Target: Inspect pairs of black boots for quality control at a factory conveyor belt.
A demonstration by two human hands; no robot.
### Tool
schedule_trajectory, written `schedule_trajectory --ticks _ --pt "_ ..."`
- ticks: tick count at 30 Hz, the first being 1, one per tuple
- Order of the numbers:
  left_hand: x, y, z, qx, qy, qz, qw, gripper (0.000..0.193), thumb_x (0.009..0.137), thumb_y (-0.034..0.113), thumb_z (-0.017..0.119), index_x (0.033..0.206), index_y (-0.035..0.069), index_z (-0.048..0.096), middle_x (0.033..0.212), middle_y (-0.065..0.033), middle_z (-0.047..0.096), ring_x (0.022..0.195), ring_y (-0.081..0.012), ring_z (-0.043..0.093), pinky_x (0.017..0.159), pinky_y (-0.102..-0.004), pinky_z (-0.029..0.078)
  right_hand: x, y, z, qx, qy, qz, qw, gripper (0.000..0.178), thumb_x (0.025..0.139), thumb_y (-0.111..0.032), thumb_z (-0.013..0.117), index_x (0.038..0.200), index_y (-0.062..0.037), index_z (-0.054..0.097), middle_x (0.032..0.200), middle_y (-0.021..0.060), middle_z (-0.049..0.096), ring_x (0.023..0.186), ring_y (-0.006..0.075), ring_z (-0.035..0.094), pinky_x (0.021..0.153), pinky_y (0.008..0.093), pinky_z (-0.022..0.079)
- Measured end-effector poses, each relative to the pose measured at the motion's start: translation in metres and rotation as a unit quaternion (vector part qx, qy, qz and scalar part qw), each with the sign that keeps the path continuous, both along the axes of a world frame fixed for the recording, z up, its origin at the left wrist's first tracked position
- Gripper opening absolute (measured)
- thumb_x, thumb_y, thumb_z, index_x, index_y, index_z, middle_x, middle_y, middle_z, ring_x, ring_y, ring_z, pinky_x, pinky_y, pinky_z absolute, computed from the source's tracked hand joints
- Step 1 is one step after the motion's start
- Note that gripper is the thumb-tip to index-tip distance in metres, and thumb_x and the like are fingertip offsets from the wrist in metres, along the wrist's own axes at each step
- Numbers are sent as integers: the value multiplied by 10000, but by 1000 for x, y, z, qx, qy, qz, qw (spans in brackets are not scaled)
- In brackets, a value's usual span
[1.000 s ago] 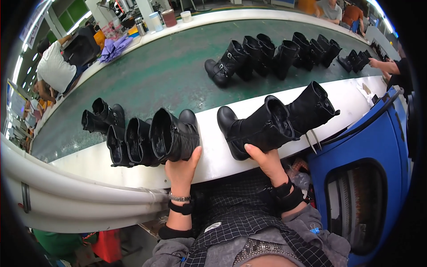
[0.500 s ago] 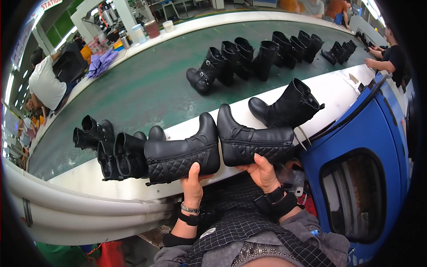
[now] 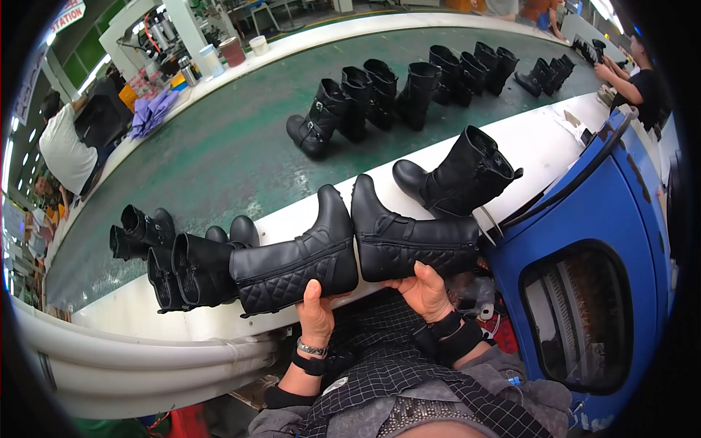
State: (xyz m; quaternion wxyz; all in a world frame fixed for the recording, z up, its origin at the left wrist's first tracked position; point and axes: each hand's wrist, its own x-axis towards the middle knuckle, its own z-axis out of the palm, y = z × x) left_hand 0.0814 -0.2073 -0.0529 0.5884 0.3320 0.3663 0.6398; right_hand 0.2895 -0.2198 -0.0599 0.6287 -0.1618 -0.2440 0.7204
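Two black boots lie on their sides in front of me, soles almost meeting, quilted zipped sides facing me. My left hand (image 3: 317, 317) is closed on the left boot (image 3: 288, 264), thumb on the quilted heel side and fingers beneath. My right hand (image 3: 426, 293) grips the right boot (image 3: 415, 248) the same way, its fingers partly hidden under the heel. Beyond the right boot, another black boot (image 3: 461, 177) stands tilted on the white ledge (image 3: 540, 130). Several black boots (image 3: 198, 270) stand left of the left boot, partly covered by it.
A green work surface (image 3: 234, 153) stretches past the ledge, bearing a row of black boots (image 3: 380, 95). To the right stands a blue machine (image 3: 504, 285) with a dark window. White curved ducting (image 3: 168, 358) runs at lower left. Co-workers (image 3: 646, 80) sit at the far right and left.
The whole view has shifted a little, so most things sit farther left. Both held boots stay in my hands, soles close together. The co-worker at right has raised their hands.
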Motion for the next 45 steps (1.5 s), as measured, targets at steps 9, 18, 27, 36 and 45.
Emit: schedule_trajectory --ticks 9,18,27,36,45 --pt "-2 -10 9 68 187 80 977 489 807 206 707 1221 16 531 1148 -124 592 987 -240 621 767 -351 547 -1 -15 42 16 -219 -86 972 447 840 -143 636 1254 -10 529 1201 106 592 1124 237 554 974 380 441" --pt "-68 15 15 69 452 -61 887 429 855 89 610 1267 9 522 1220 -149 594 1073 -262 595 870 -345 496 20 27 65 -46 -440 -17 897 400 861 -74 509 1251 12 529 1090 66 606 950 155 586 812 280 477" --pt "-30 66 -30 258 554 61 789 444 901 83 579 1321 -8 468 1313 -164 515 1209 -225 490 1024 -332 394 -16 78 -6 199 -604 -235 735 283 876 -77 533 1147 -12 582 1210 191 567 1013 328 568 866 364 465" --pt "3 50 19 198 313 138 919 692 909 478 483 1346 -54 417 1123 -101 399 1025 -199 452 950 -324 358 -29 57 45 211 -480 -260 811 742 826 -308 503 1431 52 269 1421 212 305 1293 311 323 1102 389 217" --pt "-5 38 3 205 274 76 937 875 842 593 522 1399 -45 304 1216 -111 363 1149 -223 414 998 -360 343 -20 52 36 231 -441 -178 849 899 709 -362 585 1433 47 246 1377 178 330 1260 284 369 1087 383 268"
